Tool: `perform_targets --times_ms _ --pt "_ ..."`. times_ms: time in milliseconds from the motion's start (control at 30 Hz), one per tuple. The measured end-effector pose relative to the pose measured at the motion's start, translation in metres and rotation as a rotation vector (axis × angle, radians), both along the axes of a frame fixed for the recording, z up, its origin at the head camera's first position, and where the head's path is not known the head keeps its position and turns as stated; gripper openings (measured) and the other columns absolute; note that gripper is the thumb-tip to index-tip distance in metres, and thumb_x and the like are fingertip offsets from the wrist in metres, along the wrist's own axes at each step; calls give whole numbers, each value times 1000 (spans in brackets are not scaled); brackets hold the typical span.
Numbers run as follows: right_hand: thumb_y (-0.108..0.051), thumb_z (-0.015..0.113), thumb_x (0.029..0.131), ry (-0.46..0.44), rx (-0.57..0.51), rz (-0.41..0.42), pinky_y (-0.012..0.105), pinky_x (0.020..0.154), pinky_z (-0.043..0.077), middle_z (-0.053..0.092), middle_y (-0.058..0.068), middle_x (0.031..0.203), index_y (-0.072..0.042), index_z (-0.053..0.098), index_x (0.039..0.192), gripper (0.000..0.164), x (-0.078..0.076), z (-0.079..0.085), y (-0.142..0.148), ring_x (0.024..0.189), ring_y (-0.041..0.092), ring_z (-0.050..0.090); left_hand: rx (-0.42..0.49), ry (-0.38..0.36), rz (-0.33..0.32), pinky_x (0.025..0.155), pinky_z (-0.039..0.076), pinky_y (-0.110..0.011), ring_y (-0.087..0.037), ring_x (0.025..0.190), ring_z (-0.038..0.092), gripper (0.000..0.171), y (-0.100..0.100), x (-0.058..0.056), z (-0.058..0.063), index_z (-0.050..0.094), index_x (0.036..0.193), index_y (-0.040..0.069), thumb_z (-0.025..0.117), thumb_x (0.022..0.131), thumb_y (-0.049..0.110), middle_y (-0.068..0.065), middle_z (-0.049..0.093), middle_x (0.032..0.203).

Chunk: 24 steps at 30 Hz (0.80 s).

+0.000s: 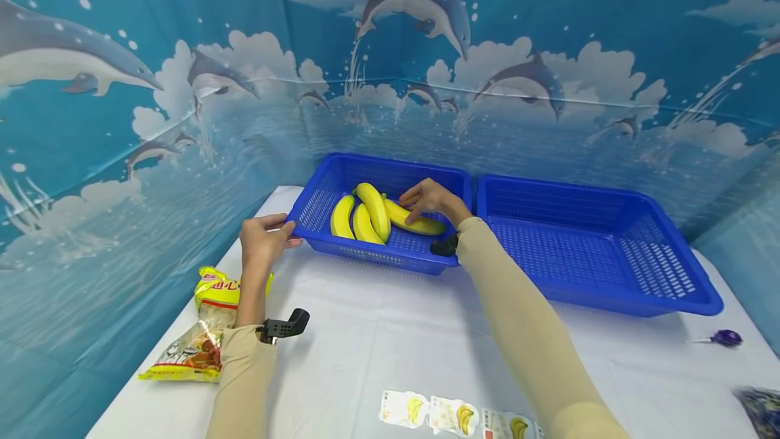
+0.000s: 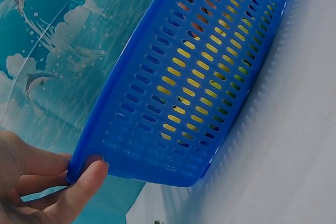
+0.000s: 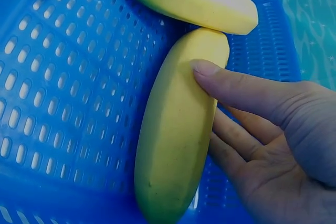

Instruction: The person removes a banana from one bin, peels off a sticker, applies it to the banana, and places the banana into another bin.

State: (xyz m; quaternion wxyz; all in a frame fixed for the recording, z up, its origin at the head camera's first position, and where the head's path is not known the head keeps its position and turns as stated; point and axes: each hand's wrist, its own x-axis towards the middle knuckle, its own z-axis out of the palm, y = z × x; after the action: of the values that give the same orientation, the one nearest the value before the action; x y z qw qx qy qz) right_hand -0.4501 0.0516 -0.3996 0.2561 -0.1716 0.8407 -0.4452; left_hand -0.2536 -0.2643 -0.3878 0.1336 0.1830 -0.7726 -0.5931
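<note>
Several yellow bananas [image 1: 374, 212] lie in the left blue basket [image 1: 372, 256], one resting across others. Inside that basket, my right hand [image 1: 431, 198] holds the rightmost banana [image 3: 176, 135]. The right wrist view shows the thumb on its upper side and the fingers behind it. My left hand [image 1: 262, 242] pinches the basket's rim at the near left corner. In the left wrist view, the thumb and fingers [image 2: 86, 184] are on either side of the rim, and yellow shows through the slots of the basket wall.
A second blue basket [image 1: 548, 249] stands just to the right. Beside my left forearm lies a yellow food packet [image 1: 201, 344]. Cards with banana pictures [image 1: 405, 408] lie near the front edge. A purple lollipop [image 1: 726, 338] and a dark packet [image 1: 760, 408] are at the right.
</note>
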Motion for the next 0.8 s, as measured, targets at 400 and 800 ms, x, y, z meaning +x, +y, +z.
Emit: perform_targets --times_ms 400,800 --pt "6 84 89 53 49 -9 47 114 53 66 21 146 5 69 138 51 6 3 4 138 37 62 15 5 -9 75 65 -31 -27 80 82 42 -1 -1 1 61 143 -13 69 104 2 -35 67 133" --pt "2 81 94 107 38 3 46 112 54 65 20 147 4 68 141 49 7 21 8 138 35 62 7 3 -8 75 65 -32 -23 76 81 43 -2 -1 0 61 143 -12 69 104 3 -34 67 133"
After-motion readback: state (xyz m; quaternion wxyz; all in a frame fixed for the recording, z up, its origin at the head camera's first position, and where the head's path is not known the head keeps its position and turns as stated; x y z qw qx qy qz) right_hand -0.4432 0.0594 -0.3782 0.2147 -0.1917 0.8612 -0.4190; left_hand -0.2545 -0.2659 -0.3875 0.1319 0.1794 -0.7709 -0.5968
